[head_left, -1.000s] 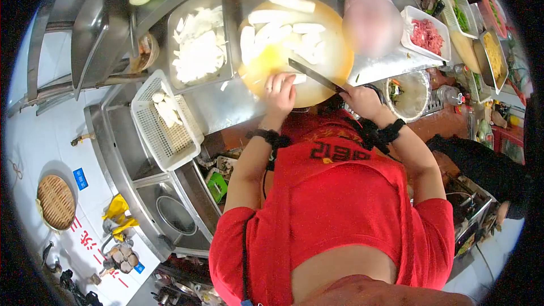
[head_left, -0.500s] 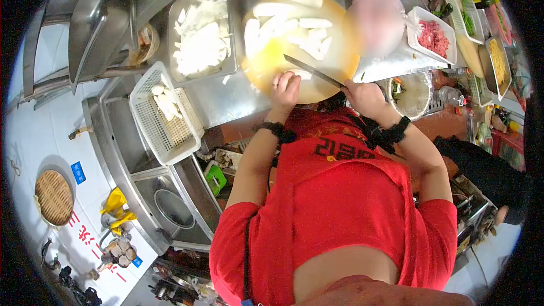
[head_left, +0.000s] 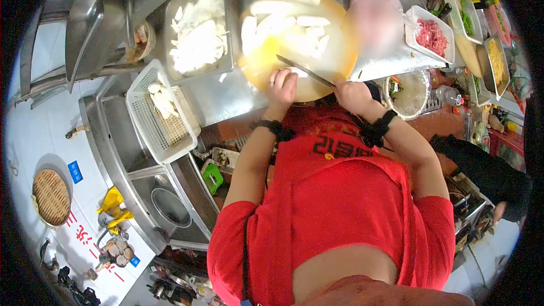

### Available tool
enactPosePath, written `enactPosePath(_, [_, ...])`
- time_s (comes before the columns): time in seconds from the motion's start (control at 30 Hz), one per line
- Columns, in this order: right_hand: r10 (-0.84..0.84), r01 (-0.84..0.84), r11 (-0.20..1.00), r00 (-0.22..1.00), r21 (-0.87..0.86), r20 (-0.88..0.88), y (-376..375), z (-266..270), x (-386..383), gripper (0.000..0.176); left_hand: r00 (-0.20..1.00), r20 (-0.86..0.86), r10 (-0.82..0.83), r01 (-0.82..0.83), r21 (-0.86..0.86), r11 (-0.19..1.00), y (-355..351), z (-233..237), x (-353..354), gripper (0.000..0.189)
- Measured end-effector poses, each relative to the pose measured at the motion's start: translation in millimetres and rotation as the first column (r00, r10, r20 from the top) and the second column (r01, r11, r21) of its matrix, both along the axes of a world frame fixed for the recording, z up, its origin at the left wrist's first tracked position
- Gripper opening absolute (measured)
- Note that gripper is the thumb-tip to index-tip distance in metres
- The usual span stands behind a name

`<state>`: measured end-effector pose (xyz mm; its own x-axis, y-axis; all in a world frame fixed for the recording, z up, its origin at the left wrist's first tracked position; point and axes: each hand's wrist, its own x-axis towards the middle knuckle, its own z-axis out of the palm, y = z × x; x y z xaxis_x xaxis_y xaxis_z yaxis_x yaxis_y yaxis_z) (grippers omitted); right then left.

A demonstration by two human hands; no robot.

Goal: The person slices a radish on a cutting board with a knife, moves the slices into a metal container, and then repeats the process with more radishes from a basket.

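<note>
The round cutting board (head_left: 340,73) lies on the steel counter in front of me. My right hand (head_left: 355,97) grips a kitchen knife (head_left: 309,71) at the board's near edge, its blade pointing away to the left across the board. My left hand (head_left: 282,86) has its fingers curled down on a white vegetable piece (head_left: 298,72) near the blade; glare blurs the piece's outline. Farther back on the board lie several long white vegetable pieces (head_left: 313,21), overexposed under the light. Left of the board, a steel tray (head_left: 228,51) holds sliced white vegetable (head_left: 198,45).
A white plastic basket (head_left: 164,150) with several white vegetables stands at the left over the sink (head_left: 170,207). To the right are a blurred pink bag (head_left: 375,20), a tray of minced meat (head_left: 432,37) and a waste bucket (head_left: 409,96). A person in black (head_left: 481,170) is at the right.
The whole view has shifted slightly left. My right hand and the knife have come a little left, nearer my left hand. The left hand keeps its place on the board.
</note>
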<state>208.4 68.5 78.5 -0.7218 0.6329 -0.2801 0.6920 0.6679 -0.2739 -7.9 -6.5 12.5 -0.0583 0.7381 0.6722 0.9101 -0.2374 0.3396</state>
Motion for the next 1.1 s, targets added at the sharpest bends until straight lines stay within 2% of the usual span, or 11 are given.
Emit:
enactPosePath(0.07, [0.027, -0.028, 0.999, 0.999, 0.021, 0.033, 5, -7, 1, 0.027, 0.999, 0.03, -0.009, 0.01, -0.027, 1.0, -2, -3, -1, 0.015])
enactPosePath(0.17, [0.013, -0.009, 0.999, 0.993, 0.038, -0.119, 5, 25, 4, 0.029, 0.999, 0.052, 0.003, -0.001, -0.036, 0.999, -2, -5, 1, 0.015])
enactPosePath(0.3, [-0.02, 0.022, 1.0, 0.99, 0.013, -0.137, -3, 7, 1, 0.027, 1.0, 0.013, 0.023, -0.023, 0.023, 0.999, -4, -8, 2, 0.016])
enactPosePath(0.37, [-0.04, 0.046, 0.996, 0.997, -0.078, 0.07, 2, 2, -5, 0.027, 0.999, 0.043, -0.018, 0.018, 0.0, 1.0, -2, -16, -3, 0.017])
enactPosePath(0.5, [-0.015, 0.013, 0.998, 0.999, -0.059, -0.045, 6, 26, 2, 0.027, 0.997, 0.072, -0.019, 0.023, -0.051, 0.998, -1, -6, -1, 0.018])
enactPosePath(0.63, [-0.033, 0.031, 0.998, 0.999, -0.063, -0.028, -3, 9, -4, 0.027, 1.0, 0.026, 0.001, -0.001, 0.002, 1.0, -4, -5, 1, 0.017])
enactPosePath(0.7, [-0.025, 0.028, 0.997, 0.999, -0.065, 0.039, 1, 4, -10, 0.027, 1.0, -0.004, 0.012, -0.012, 0.028, 1.0, 2, -3, -2, 0.016])
enactPosePath(0.8, [0.023, -0.023, 0.999, 1.0, -0.038, 0.002, 6, 14, -2, 0.027, 0.999, 0.027, -0.018, 0.019, -0.028, 0.999, -3, -5, -2, 0.018])
enactPosePath(0.83, [0.005, -0.007, 1.0, 0.997, -0.026, -0.081, 5, 24, 0, 0.026, 0.998, 0.063, -0.024, 0.025, -0.018, 1.0, -2, -10, -2, 0.017])
enactPosePath(0.97, [-0.005, 0.004, 0.999, 1.0, -0.036, -0.028, -4, 10, -2, 0.025, 0.997, 0.075, -0.029, 0.03, 0.001, 1.0, -1, -8, -1, 0.015])
enactPosePath(1.1, [0.024, -0.023, 0.999, 0.999, 0.049, -0.021, 4, -1, -1, 0.026, 0.997, 0.08, -0.022, 0.02, 0.027, 0.999, -2, -9, -1, 0.015])
